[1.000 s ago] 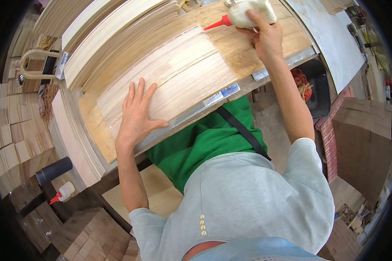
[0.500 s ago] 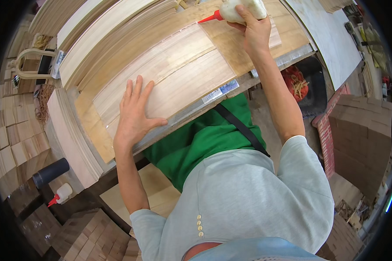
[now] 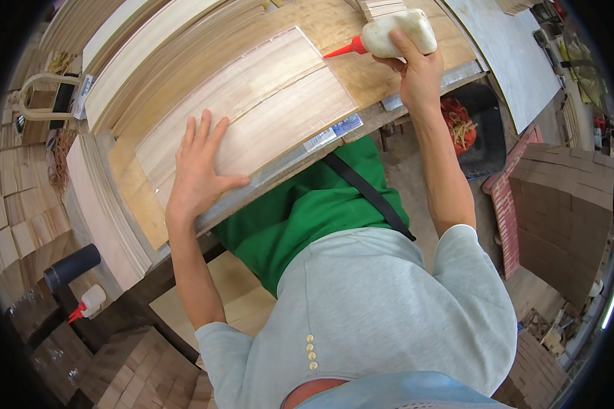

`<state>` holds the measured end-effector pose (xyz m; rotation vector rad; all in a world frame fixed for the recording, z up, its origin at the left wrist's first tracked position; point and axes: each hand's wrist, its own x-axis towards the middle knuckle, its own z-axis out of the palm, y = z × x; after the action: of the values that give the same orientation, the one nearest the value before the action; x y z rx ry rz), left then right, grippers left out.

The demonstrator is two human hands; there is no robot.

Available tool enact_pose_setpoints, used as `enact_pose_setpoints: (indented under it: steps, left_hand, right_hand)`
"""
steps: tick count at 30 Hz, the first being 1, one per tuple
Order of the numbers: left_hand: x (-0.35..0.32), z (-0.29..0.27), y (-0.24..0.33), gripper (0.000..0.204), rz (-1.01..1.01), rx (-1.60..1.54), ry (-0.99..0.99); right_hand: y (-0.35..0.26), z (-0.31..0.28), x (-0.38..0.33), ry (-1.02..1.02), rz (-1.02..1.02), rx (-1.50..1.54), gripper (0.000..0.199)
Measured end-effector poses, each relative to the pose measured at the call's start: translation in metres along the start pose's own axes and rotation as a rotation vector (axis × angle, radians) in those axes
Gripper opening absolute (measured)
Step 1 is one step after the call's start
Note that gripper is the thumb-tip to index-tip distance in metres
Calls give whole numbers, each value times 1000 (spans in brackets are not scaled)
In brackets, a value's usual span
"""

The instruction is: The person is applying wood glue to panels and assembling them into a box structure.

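My left hand (image 3: 199, 169) lies flat with spread fingers on the near left end of a pale wooden panel (image 3: 259, 102) made of thin strips. The panel rests on a brown plywood board (image 3: 382, 71) on the bench. My right hand (image 3: 418, 68) grips a white squeeze bottle of glue (image 3: 396, 31) at the panel's far right end. The bottle's red nozzle (image 3: 341, 50) points left toward the panel's edge, just off its corner.
Stacks of thin wood strips (image 3: 123, 37) lie along the far left of the bench. A second glue bottle (image 3: 89, 301) stands low at the left beside a black cylinder (image 3: 71, 266). A dark bin with red scraps (image 3: 467, 129) sits right of the bench. Wood-block stacks (image 3: 140, 371) fill the floor.
My right hand has slid the glue bottle leftward along the board toward the panel's right edge. My left hand has stayed pressed on the panel.
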<state>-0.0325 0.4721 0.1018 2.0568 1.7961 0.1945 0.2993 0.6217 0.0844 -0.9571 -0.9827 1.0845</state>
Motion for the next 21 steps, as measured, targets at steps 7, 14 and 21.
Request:
enact_pose_setpoints:
  steps: [7, 14, 21]
  left_hand:
    - [-1, 2, -3, 106, 16, 6, 13]
    - [0, 0, 1, 106, -7, -18, 6]
    - [1, 1, 1, 104, -7, -28, 10]
  right_hand:
    - [-16, -24, -23, -36, 50, -5, 34]
    - [-24, -47, -45, -22, 70, 40, 37]
    - [-40, -62, -61, -18, 114, 13, 37]
